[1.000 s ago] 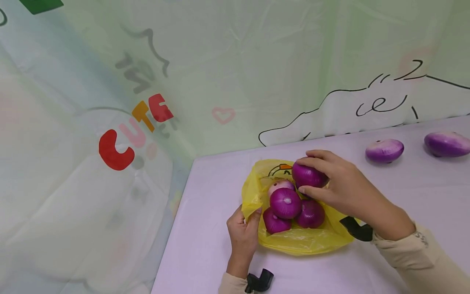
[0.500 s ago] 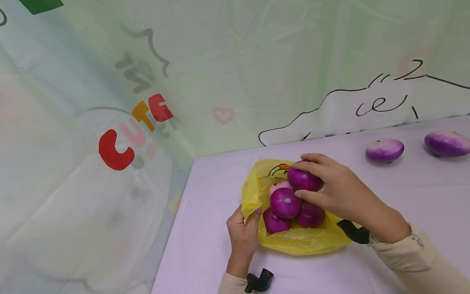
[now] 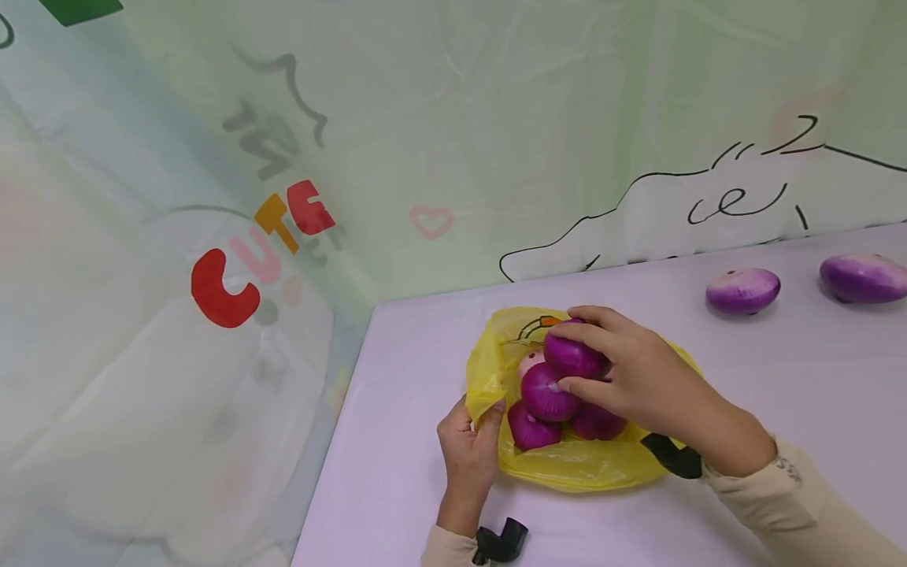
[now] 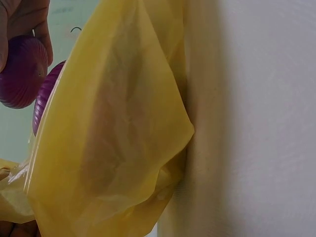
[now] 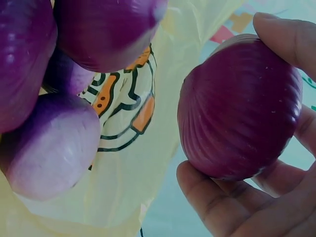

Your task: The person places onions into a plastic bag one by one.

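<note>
My left hand (image 3: pixel 469 457) pinches the left rim of a thin yellow plastic bag (image 3: pixel 584 470), which lies spread on the table with its mouth facing up. Over the bag, my right hand (image 3: pixel 648 374) grips a shiny purple onion (image 3: pixel 572 356), thumb on one side and fingers on the other. Several vegetables are heaped inside the bag: a purple onion (image 3: pixel 547 394) on top, others below it, and a pale purple-and-white one (image 5: pixel 59 153), partly hidden. In the right wrist view, the held onion (image 5: pixel 239 108) is apart from the heap. The bag (image 4: pixel 108 138) fills much of the left wrist view.
Two oval purple-and-white vegetables, one smaller (image 3: pixel 742 291) and one larger (image 3: pixel 863 279), lie at the table's back right. The table (image 3: pixel 397 394) has a pale lilac cover and meets a printed backdrop (image 3: pixel 453 142) behind and at the left.
My right hand has carried the onion left and slightly toward me, so it overlaps the heap more in the head view. The left hand and bag stay in place.
</note>
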`<state>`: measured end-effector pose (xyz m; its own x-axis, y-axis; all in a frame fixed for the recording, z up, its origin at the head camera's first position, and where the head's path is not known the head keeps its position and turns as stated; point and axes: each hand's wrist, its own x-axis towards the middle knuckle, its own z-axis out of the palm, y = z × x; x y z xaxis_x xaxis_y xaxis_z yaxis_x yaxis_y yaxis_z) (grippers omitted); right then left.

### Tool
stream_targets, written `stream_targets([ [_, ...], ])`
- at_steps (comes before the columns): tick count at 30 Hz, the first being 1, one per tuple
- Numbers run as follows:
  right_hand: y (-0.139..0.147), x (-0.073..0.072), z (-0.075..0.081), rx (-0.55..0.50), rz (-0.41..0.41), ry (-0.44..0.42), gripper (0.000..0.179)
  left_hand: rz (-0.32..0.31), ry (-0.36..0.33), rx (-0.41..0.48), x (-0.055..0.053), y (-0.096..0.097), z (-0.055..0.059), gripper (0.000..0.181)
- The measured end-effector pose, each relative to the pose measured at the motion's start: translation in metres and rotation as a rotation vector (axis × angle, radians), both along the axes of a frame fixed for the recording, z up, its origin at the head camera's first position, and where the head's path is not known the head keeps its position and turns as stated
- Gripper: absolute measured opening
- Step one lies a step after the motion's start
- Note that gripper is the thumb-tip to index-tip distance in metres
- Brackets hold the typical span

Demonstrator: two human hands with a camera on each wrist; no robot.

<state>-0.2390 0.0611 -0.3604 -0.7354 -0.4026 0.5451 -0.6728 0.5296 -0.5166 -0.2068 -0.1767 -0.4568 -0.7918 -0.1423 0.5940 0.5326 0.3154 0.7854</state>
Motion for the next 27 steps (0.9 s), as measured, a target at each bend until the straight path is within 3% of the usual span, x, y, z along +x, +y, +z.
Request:
stream_targets([
  [18, -0.011, 0.001, -0.006, 0.006, 0.003, -0.04, 0.054, -0.007, -0.019, 0.007, 0.001, 0.0, 0.0, 0.017],
  [27, -0.02, -0.001, -0.008, -0.012, 0.006, -0.031, 0.055, -0.007, 0.013, 0.005, -0.001, -0.003, 0.0, 0.013],
])
